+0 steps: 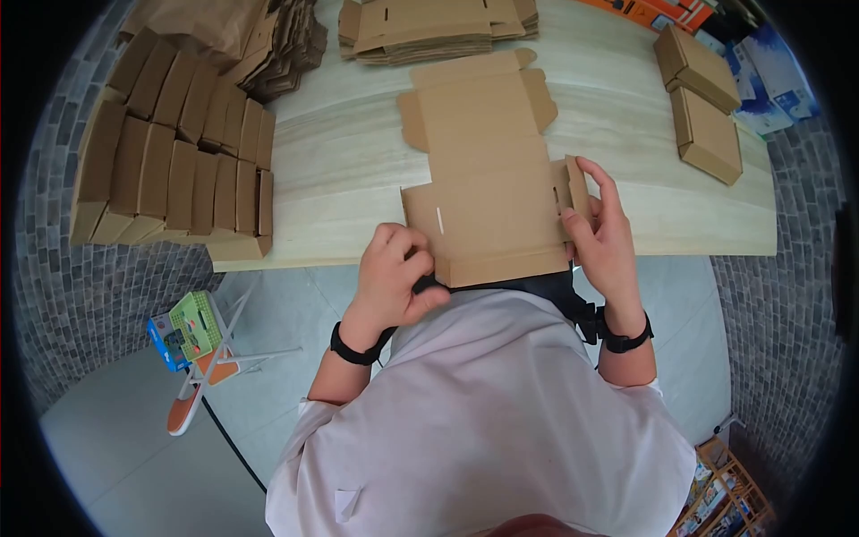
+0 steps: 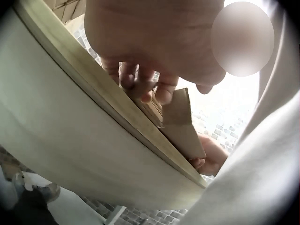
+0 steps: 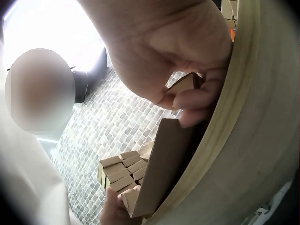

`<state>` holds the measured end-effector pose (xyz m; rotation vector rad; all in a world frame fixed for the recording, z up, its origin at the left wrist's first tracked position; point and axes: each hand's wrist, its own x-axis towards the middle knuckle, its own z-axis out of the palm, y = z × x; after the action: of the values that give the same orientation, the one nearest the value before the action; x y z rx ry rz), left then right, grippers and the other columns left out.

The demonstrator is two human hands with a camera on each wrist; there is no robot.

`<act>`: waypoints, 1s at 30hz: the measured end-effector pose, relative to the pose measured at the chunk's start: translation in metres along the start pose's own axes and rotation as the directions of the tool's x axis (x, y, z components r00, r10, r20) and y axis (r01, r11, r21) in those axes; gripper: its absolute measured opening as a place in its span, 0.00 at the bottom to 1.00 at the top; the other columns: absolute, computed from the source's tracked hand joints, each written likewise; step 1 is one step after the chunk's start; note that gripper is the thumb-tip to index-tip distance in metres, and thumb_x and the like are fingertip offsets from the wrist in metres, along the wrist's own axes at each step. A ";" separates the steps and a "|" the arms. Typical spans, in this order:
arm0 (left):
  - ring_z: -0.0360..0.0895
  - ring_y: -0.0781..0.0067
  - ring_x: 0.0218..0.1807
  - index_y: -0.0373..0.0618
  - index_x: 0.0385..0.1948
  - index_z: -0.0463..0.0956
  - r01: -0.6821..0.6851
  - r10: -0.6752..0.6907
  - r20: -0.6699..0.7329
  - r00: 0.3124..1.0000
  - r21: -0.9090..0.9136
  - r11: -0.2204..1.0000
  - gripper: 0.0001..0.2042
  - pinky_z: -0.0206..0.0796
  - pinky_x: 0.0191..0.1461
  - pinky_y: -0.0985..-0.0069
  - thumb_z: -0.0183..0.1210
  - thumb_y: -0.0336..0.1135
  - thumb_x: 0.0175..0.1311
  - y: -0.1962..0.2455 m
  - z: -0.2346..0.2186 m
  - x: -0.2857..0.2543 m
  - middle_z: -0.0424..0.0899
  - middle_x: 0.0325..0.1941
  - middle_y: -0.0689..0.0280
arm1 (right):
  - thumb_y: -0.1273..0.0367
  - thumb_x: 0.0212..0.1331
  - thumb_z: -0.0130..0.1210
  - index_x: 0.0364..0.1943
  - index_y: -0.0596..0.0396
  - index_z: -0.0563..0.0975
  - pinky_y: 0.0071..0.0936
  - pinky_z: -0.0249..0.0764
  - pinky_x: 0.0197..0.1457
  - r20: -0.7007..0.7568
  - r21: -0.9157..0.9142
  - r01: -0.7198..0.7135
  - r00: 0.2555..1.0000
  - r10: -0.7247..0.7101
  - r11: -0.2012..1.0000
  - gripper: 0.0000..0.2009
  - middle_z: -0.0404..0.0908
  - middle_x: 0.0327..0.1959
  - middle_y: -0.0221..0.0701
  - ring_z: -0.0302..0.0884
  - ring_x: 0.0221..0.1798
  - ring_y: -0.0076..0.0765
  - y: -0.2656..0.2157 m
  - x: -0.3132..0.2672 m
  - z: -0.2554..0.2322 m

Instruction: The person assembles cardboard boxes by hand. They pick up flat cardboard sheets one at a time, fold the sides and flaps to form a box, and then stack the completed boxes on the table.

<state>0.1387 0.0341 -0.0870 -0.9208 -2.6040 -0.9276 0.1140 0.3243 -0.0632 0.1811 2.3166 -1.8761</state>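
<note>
A partly folded cardboard box [image 1: 488,210] lies at the table's front edge, its long lid panel stretching away from the person. Between thumb and fingers, the right hand [image 1: 604,233] grips the raised right side flap [image 1: 577,188]. At the box's left side, the left hand [image 1: 391,268] has its fingers curled against the edge of the flap, the thumb apart and lower. The front panel [image 1: 506,266] is folded up along the edge nearest the person. In the right wrist view, fingers curl round the flap [image 3: 183,84]; the left wrist view shows fingers bent down over the table edge.
Finished cardboard boxes [image 1: 170,170] stand in rows at the left. Flat blanks [image 1: 438,31] are stacked at the back, beside more folded cardboard [image 1: 282,45]. Two closed boxes [image 1: 702,107] lie at the right, near blue-and-white packages [image 1: 769,76].
</note>
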 end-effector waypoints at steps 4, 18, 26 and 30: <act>0.69 0.58 0.41 0.47 0.23 0.72 -0.072 0.063 0.071 0.995 0.129 0.989 0.23 0.67 0.42 0.66 0.67 0.58 0.53 0.004 0.002 -0.001 0.75 0.38 0.64 | 0.73 0.63 0.52 0.69 0.49 0.62 0.24 0.70 0.27 -0.005 -0.036 0.013 1.000 -0.013 0.999 0.29 0.82 0.28 0.33 0.73 0.21 0.24 0.000 0.001 0.001; 0.71 0.59 0.40 0.42 0.38 0.69 0.084 -0.086 -0.261 0.962 -0.020 0.996 0.20 0.69 0.42 0.69 0.74 0.34 0.53 -0.002 0.034 -0.010 0.76 0.42 0.58 | 0.74 0.63 0.52 0.70 0.51 0.60 0.22 0.70 0.27 0.035 0.045 -0.040 0.999 0.038 0.998 0.30 0.81 0.31 0.32 0.72 0.21 0.21 -0.002 -0.001 0.003; 0.63 0.51 0.66 0.42 0.59 0.61 0.355 -0.376 -0.254 0.891 -0.126 0.926 0.33 0.69 0.60 0.65 0.73 0.28 0.52 0.008 0.020 0.006 0.51 0.73 0.50 | 0.74 0.64 0.52 0.72 0.51 0.58 0.21 0.71 0.27 0.041 0.066 -0.029 0.999 0.026 0.997 0.31 0.82 0.31 0.32 0.73 0.21 0.21 0.000 -0.002 0.002; 0.65 0.63 0.66 0.44 0.65 0.58 0.477 -0.563 -0.154 0.812 -0.379 0.793 0.40 0.63 0.67 0.67 0.75 0.36 0.53 0.008 0.011 0.009 0.50 0.79 0.55 | 0.74 0.64 0.52 0.72 0.51 0.57 0.21 0.71 0.27 0.051 0.051 -0.027 0.998 0.024 0.998 0.31 0.81 0.30 0.32 0.73 0.22 0.21 0.001 -0.001 0.002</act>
<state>0.1369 0.0505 -0.0875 -0.0766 -2.5466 -1.5356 0.1151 0.3225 -0.0644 0.1674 2.2244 -1.9074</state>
